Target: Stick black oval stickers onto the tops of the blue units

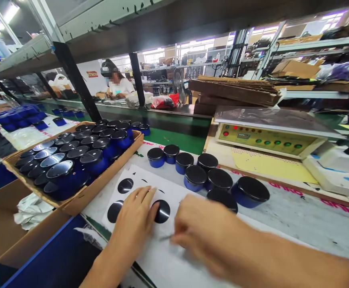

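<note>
My left hand (135,216) lies on a white sheet (141,176) that carries flat black discs, its fingers stretched out and its thumb at the edge of one black disc (163,211). Two more discs, one upper (125,185) and one lower (114,211), show to the left of that hand. My right hand (198,228) is closed, smeared by motion, just right of the thumb. From its fingers sticks a thin dark tool (165,237), pointing left over the sheet; its kind is too blurred to tell. Several blue round containers with glossy black tops (195,176) stand behind my right hand.
A cardboard tray (102,184) full of similar blue containers stands at left, above an open carton (0,212). At right is a control box (264,138) with green buttons and yellow paper (270,168). A shelf beam (102,32) crosses overhead. A person (119,84) sits beyond.
</note>
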A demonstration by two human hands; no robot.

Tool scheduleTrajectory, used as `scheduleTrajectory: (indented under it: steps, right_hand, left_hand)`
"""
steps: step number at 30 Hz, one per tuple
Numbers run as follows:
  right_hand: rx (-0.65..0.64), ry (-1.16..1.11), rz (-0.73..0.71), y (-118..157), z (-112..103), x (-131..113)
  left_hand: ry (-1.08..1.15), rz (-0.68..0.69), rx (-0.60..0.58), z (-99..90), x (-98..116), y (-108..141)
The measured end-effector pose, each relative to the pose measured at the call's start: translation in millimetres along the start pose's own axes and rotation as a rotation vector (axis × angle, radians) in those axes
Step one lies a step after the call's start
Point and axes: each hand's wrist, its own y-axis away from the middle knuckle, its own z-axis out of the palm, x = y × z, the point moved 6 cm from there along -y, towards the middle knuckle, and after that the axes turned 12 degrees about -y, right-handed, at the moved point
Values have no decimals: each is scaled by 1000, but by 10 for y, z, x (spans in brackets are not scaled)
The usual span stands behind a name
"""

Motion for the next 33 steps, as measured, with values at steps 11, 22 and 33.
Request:
scheduleTrajectory:
  steps: [11, 22, 33]
  right_hand:
    - [366, -614, 722, 176, -498, 1666]
    - [206, -901, 674, 183, -203, 1139]
    - [130, -865, 673, 243, -81, 942]
  left_hand:
    - [539, -35, -112, 368, 610, -834]
    - [534, -81, -230, 137, 474, -178]
    - [643, -202, -35, 209, 407, 4]
